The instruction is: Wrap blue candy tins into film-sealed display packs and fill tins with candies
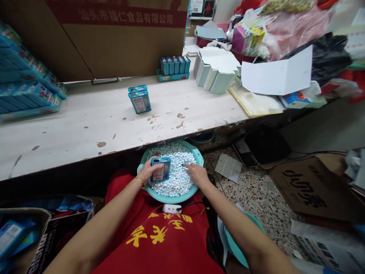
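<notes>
My left hand is wrapped round a small blue candy box with a dark opening at its top, held above a heap of small pale candies. These fill a turquoise basin on my lap. At the basin's right side, my right hand grips a small shiny metal utensil whose tip points left into the candies. Its exact kind cannot be made out. On the table in front stand two more blue boxes, one behind the other.
The worn white table runs across in front. On it are stacked blue boxes, a blue tray of boxes, folded card sheets and a large carton. Cartons lie on the floor at right; another stands at left.
</notes>
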`<state>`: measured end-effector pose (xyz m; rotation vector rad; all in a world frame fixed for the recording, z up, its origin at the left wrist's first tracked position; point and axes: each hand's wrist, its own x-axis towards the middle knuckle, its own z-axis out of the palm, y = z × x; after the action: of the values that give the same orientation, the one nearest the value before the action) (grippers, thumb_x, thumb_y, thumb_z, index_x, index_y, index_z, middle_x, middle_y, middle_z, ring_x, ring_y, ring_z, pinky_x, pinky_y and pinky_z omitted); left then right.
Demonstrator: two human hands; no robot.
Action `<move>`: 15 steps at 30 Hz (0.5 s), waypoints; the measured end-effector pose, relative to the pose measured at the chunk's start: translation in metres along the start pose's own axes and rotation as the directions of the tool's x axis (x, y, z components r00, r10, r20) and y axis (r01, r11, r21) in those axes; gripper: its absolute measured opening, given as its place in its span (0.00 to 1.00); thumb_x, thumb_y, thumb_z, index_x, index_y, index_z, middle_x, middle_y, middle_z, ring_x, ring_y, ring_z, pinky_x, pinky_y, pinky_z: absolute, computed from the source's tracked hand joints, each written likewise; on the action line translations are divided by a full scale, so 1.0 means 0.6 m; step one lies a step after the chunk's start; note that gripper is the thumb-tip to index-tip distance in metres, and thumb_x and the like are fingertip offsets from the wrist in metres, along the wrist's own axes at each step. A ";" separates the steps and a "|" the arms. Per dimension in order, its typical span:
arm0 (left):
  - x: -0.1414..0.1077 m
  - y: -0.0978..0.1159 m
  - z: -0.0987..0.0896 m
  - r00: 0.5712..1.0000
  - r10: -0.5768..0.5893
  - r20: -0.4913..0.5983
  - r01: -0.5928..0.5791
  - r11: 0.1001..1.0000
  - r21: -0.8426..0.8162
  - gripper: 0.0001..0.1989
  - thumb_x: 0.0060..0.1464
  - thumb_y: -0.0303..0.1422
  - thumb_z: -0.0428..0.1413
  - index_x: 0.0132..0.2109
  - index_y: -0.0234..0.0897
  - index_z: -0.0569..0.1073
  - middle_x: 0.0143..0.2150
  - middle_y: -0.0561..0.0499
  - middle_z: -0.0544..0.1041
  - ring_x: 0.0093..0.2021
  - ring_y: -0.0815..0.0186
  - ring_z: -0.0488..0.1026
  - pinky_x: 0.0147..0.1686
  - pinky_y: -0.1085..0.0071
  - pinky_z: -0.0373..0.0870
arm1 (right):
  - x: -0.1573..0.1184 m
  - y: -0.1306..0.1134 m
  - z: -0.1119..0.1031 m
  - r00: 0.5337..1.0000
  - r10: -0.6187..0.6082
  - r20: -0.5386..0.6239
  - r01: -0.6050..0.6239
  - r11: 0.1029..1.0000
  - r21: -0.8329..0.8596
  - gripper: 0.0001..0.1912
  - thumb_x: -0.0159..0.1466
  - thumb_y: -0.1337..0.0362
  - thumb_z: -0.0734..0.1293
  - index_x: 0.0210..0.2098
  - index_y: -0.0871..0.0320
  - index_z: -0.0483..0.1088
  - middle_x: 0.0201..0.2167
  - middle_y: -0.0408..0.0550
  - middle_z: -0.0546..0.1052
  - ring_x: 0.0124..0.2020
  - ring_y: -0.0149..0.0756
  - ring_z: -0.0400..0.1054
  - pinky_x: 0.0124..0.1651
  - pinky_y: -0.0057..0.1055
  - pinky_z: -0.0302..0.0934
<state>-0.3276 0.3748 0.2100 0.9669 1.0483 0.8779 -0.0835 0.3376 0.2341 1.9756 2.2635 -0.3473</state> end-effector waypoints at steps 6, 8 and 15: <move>-0.018 0.009 0.042 0.997 0.070 0.040 -0.066 0.994 -0.088 0.21 0.38 0.38 0.61 0.42 0.36 0.69 0.50 0.44 0.70 0.50 0.56 0.66 0.46 0.60 0.66 | 0.029 -0.027 0.035 0.999 0.016 -0.046 -0.006 0.979 0.203 0.17 0.62 0.63 0.57 0.51 0.52 0.62 0.49 0.44 0.69 0.48 0.35 0.64 0.46 0.29 0.57; -0.033 0.024 0.028 0.992 0.126 0.019 -0.125 0.991 -0.044 0.21 0.39 0.38 0.61 0.42 0.36 0.69 0.48 0.45 0.71 0.49 0.57 0.67 0.46 0.61 0.65 | 0.022 -0.015 0.026 0.999 -0.007 -0.052 0.020 0.968 0.248 0.17 0.61 0.62 0.58 0.51 0.53 0.63 0.49 0.43 0.70 0.48 0.34 0.64 0.47 0.28 0.57; -0.075 0.062 -0.031 0.967 0.254 -0.023 -0.227 0.900 0.371 0.23 0.40 0.39 0.60 0.44 0.34 0.67 0.34 0.51 0.71 0.33 0.66 0.69 0.34 0.71 0.66 | -0.012 -0.002 -0.071 0.983 -0.132 -0.125 0.173 0.890 0.422 0.17 0.58 0.62 0.63 0.48 0.56 0.67 0.46 0.47 0.72 0.47 0.36 0.65 0.49 0.31 0.58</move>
<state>-0.3621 0.3498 0.2542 1.4123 1.1954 0.9416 -0.0812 0.3409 0.2775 2.0358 2.5893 -0.8609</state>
